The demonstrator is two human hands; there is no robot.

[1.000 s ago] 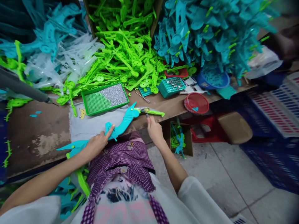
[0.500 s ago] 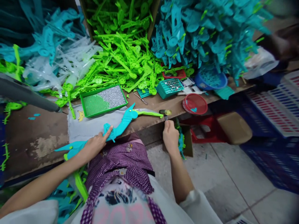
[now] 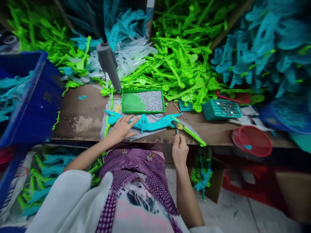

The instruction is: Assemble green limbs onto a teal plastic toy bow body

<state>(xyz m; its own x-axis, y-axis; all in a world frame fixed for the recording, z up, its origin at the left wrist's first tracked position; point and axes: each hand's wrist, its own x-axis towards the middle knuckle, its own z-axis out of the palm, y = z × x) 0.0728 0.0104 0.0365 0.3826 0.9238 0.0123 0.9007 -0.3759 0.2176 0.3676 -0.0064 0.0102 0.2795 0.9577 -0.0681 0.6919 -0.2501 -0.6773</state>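
A turquoise plastic piece (image 3: pixel 155 125) with a bright green arm (image 3: pixel 195 135) at its right end lies along the table's front edge, over a grey cloth (image 3: pixel 136 136). Another green arm hangs from its left end, partly behind my left hand (image 3: pixel 123 127). That hand rests on the left half of the piece, fingers stretched and apart. My right hand (image 3: pixel 180 149) is wrapped round the handle of a small hammer (image 3: pixel 179 125). The hammer's black and yellow head is over the joint of the right green arm; whether it touches I cannot tell.
Behind the cloth stands a green tray (image 3: pixel 123 110) of small metal pins, with a grey power screwdriver (image 3: pixel 109 64) hanging above. Green parts (image 3: pixel 179 68) are heaped at the back. A teal box (image 3: pixel 211 110) and red bowl (image 3: pixel 252 142) stand right, a blue crate (image 3: pixel 52 87) left.
The turquoise piece has swung from slanting to nearly level and lies fully on the cloth. My left hand has spread its fingers; the hammer is nearer the joint. The view has turned left.
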